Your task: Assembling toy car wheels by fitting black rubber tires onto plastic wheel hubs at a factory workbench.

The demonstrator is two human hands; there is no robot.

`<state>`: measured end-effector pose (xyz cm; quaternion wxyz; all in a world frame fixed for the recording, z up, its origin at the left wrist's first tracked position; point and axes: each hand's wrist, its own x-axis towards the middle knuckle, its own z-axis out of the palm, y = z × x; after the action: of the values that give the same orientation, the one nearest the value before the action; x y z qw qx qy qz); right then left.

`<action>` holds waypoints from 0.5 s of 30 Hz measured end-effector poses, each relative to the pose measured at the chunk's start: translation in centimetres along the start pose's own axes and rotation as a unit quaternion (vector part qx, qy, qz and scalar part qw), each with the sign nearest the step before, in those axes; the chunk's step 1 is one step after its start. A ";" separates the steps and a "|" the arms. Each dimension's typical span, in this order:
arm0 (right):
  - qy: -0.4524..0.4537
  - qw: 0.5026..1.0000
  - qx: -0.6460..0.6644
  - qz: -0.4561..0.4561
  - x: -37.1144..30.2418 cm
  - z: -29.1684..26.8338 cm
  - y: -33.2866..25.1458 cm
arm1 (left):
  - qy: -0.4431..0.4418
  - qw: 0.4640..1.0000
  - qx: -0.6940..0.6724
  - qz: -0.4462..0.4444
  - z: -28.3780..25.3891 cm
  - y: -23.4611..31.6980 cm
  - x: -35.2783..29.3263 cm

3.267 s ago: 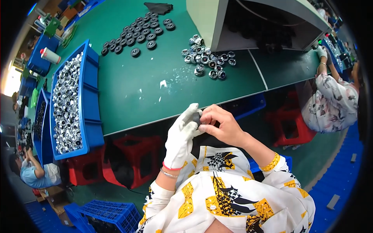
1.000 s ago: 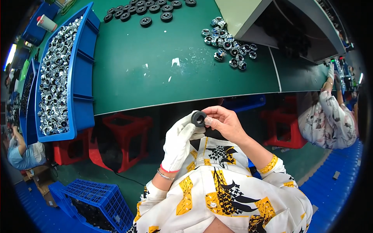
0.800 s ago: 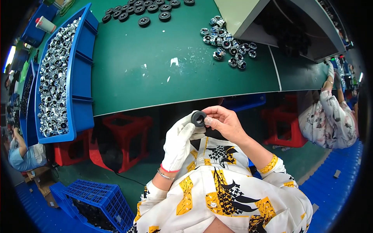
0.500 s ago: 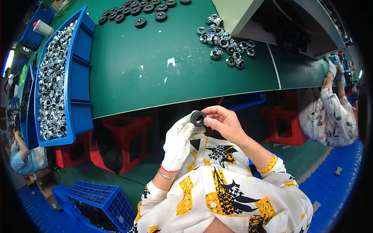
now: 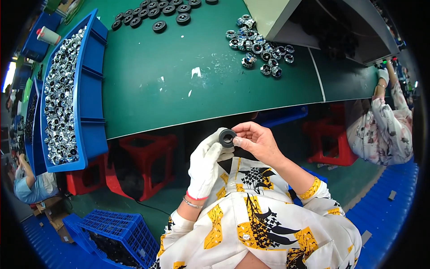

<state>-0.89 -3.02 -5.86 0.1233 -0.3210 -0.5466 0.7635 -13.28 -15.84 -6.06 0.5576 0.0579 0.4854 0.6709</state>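
Between my two hands, in front of my chest, is a small black ring-shaped toy tyre. My left hand, in a white glove, grips its left side with closed fingers. The bare thumb and fingers of my right hand pinch its right edge. The tyre's open middle faces me, and I cannot make out whether anything sits inside it. On the green table beyond lie loose chrome wheel hubs at the right and finished-looking black wheels at the far left.
A blue bin full of chrome hubs stands at the table's left. At the back right is a pale box-like housing. Red stools stand under the table edge; a blue crate is lower left. Other people sit at both sides.
The tyre has turned slightly, so its hole faces me more. Both hands stay almost in place around it. The person at the right has moved an arm.
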 end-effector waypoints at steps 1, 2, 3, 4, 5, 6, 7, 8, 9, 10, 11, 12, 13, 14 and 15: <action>0.001 1.000 -0.001 0.004 0.0 0.0 0.0 | 0.000 1.000 0.006 0.014 0.0 0.0 0.0; 0.002 1.000 -0.002 0.007 0.0 0.0 0.0 | 0.000 1.000 0.006 0.014 0.1 -0.1 -0.1; 0.003 1.000 -0.002 0.007 0.0 0.0 0.1 | 0.022 0.997 0.044 0.053 0.3 0.0 -0.2; 0.005 1.000 -0.012 0.011 0.1 0.0 0.1 | 0.044 0.992 0.081 0.091 0.4 0.0 -0.3; 0.007 1.000 -0.022 0.015 0.1 -0.1 0.2 | 0.043 0.992 0.081 0.091 0.5 0.1 -0.4; 0.007 1.000 -0.021 0.015 0.1 0.0 0.1 | 0.040 0.980 0.151 0.126 0.6 0.3 -0.7; 0.008 0.999 -0.027 0.018 0.1 0.1 0.0 | 0.038 0.961 0.221 0.160 0.7 0.4 -0.8; 0.009 0.999 -0.032 0.020 0.0 0.2 -0.1 | 0.034 0.940 0.283 0.186 0.7 0.5 -0.8; 0.009 0.999 -0.032 0.020 0.0 0.2 -0.3 | 0.035 0.940 0.283 0.186 0.8 0.8 -0.9; 0.003 0.998 -0.058 0.024 -0.1 0.4 -0.5 | 0.020 0.901 0.371 0.223 1.0 1.3 -0.9; -0.001 0.996 -0.085 0.027 -0.1 0.5 -0.6 | 0.005 0.853 0.454 0.257 1.0 1.7 -0.9; -0.003 0.996 -0.085 0.027 -0.2 0.6 -0.6 | -0.006 0.830 0.494 0.258 1.0 1.9 -0.8; -0.004 0.998 -0.065 0.015 -0.2 0.7 -0.6 | -0.005 0.830 0.494 0.258 0.8 1.6 -0.8; -0.005 0.999 -0.045 0.003 -0.2 0.8 -0.6 | -0.011 0.926 0.332 0.182 0.4 0.9 -0.7; -0.005 0.999 -0.045 0.003 -0.2 0.8 -0.8 | -0.018 0.983 0.156 0.098 0.2 0.5 -0.6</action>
<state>-1.34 -3.45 -4.89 0.1038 -0.3241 -0.5797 0.7404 -13.31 -16.09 -5.29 0.4815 0.2036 0.5661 0.6373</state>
